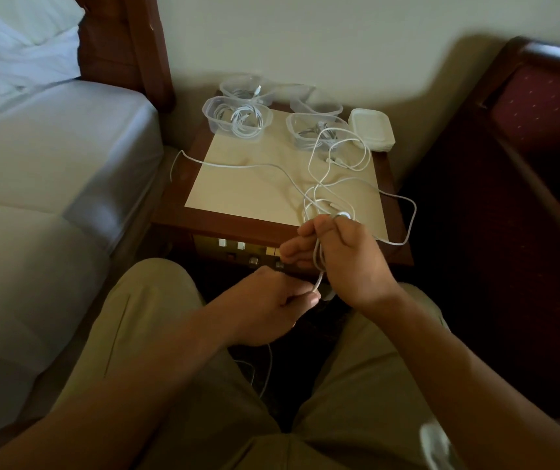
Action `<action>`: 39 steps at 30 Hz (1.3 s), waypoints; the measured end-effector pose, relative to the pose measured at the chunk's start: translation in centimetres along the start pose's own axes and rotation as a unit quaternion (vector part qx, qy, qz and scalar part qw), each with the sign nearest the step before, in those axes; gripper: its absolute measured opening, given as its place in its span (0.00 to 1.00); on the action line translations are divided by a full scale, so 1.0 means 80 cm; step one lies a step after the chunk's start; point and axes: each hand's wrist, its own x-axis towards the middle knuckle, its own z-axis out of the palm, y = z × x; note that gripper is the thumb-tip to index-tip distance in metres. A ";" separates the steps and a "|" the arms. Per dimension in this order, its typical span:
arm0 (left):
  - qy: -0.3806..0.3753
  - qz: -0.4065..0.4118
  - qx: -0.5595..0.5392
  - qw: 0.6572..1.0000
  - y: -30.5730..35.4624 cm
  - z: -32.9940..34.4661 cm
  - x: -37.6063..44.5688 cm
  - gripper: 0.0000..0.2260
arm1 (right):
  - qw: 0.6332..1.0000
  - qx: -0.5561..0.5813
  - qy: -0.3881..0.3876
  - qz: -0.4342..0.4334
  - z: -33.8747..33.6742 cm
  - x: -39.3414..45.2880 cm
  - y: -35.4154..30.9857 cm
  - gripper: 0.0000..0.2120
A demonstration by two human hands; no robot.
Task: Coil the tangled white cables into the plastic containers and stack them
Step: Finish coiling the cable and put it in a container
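Observation:
A tangled white cable sprawls over the nightstand top, one end trailing off its left edge. My right hand holds several loops of it in front of the nightstand's front edge. Just below, my left hand pinches a strand of the same cable between thumb and fingers. Clear plastic containers stand at the back: one at the left with a coiled cable inside, one behind it, one at the right with cable in it, and one behind that.
A stack of white lids sits at the nightstand's back right corner. A bed with white sheets lies to the left, a dark red upholstered chair to the right. My knees in beige trousers are below the hands.

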 end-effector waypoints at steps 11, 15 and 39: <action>0.104 0.096 0.028 0.990 -0.016 -0.034 0.000 0.05 | 0.945 -0.246 -0.190 0.106 -0.009 0.002 0.033 0.20; 0.206 0.085 -0.080 0.972 -0.019 -0.039 0.002 0.04 | 0.931 0.202 -0.228 0.199 -0.001 -0.014 0.040 0.25; 0.007 -0.047 -0.089 0.995 0.008 -0.003 -0.004 0.12 | 0.998 -0.065 -0.003 -0.024 -0.007 -0.004 0.009 0.14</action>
